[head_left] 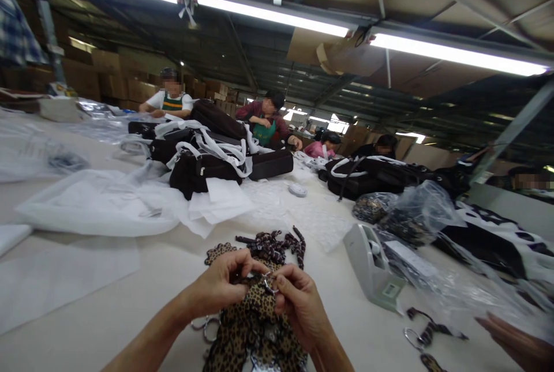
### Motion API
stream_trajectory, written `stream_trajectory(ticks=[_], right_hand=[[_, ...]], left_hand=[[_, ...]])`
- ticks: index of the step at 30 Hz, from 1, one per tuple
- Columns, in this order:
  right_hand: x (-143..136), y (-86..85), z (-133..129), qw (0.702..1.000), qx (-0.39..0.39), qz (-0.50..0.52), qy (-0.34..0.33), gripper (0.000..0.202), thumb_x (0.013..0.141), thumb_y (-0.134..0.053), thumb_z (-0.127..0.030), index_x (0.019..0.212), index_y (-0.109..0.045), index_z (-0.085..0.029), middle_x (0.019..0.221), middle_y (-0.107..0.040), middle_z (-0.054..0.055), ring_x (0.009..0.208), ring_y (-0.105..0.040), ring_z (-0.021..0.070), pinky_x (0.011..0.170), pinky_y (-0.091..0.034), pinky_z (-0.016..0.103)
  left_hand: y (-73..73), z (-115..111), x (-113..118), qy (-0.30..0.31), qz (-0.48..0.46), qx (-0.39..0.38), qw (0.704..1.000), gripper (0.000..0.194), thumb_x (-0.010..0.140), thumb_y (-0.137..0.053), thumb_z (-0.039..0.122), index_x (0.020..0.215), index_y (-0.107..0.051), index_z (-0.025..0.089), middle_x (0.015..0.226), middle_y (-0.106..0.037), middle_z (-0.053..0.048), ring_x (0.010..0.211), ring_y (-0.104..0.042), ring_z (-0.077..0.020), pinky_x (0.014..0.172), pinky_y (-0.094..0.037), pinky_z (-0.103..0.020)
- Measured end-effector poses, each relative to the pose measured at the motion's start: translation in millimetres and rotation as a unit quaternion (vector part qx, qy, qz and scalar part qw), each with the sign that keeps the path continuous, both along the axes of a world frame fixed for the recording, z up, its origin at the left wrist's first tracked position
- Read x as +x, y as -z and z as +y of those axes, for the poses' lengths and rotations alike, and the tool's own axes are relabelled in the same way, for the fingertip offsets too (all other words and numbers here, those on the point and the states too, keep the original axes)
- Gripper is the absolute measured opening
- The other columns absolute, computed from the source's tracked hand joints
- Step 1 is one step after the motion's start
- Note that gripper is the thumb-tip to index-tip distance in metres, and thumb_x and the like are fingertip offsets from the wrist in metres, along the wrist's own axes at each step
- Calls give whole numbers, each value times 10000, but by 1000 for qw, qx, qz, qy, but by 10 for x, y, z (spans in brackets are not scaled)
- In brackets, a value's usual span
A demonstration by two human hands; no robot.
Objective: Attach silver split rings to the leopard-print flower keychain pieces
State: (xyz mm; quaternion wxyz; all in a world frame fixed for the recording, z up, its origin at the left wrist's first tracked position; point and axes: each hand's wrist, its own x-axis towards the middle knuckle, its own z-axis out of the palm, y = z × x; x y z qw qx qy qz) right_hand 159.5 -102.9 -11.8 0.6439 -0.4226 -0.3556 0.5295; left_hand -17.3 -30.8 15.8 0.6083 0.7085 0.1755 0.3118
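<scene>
I have the left hand point(221, 286) loosely curled, its index finger reaching the silver ring point(269, 284) at its three o'clock; whether it grips or merely touches, I can't tell. The ring's long axis runs roughly eleven to five, over leopard-print fabric point(258, 305). The right hand point(302, 298), nearer, pinches the ring at its ten o'clock, fingers narrow.

Bright overhead tubes point(272, 15) glare beneath a dim roof point(255, 66), the right edge blurred.
</scene>
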Motion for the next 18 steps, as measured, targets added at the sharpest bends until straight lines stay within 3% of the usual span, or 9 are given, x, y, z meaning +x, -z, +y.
stream_trajectory(ticks=[5,7,9,11,12,15,18], right_hand=[[115,-81,-63,988,38,-134,68,269,716,-788,-409,719,-685,-160,489,-616,-36,444,-566,91,466,-474,178],[167,-123,-96,977,51,-184,94,281,723,-772,-436,732,-693,-167,501,-627,-25,471,-591,121,486,-490,208],[207,-152,-120,969,57,-214,107,299,711,-771,-460,740,-706,-170,522,-641,-10,491,-609,145,496,-497,232],[231,-164,-132,965,60,-230,112,310,703,-770,-473,741,-716,-170,536,-643,-3,498,-615,157,496,-500,245],[238,-164,-135,963,62,-234,117,309,707,-766,-474,741,-718,-170,535,-638,-4,495,-610,156,493,-497,244],[262,-162,-138,960,70,-241,124,293,718,-758,-462,744,-725,-172,530,-627,-9,496,-595,143,490,-495,233],[314,-171,-145,961,68,-239,123,297,692,-775,-460,723,-725,-169,530,-628,-6,497,-596,146,484,-506,235]], left_hand=[[-39,133,-150,52,86,-35,994,162,639,-606,225,765,-514,184,795,-642,4,683,-515,-126,587,-347,-227],[-33,234,-202,-17,147,7,989,169,743,-562,334,799,-585,177,787,-640,-7,677,-523,-139,603,-375,-244],[9,337,-190,-154,204,102,961,272,852,-430,368,812,-620,177,821,-652,-33,746,-555,-171,684,-414,-278],[84,417,-91,-247,267,213,907,318,897,-356,321,836,-635,182,869,-662,-53,846,-579,-201,786,-425,-309],[128,443,-11,-248,304,260,882,313,902,-357,303,857,-642,185,912,-667,-64,897,-584,-213,825,-425,-320],[246,476,290,-235,354,292,857,218,850,-486,313,851,-655,175,936,-660,-101,941,-589,-265,850,-433,-364],[281,504,503,-227,380,305,843,163,759,-558,188,890,-655,178,993,-650,-113,980,-586,-279,862,-437,-371]])
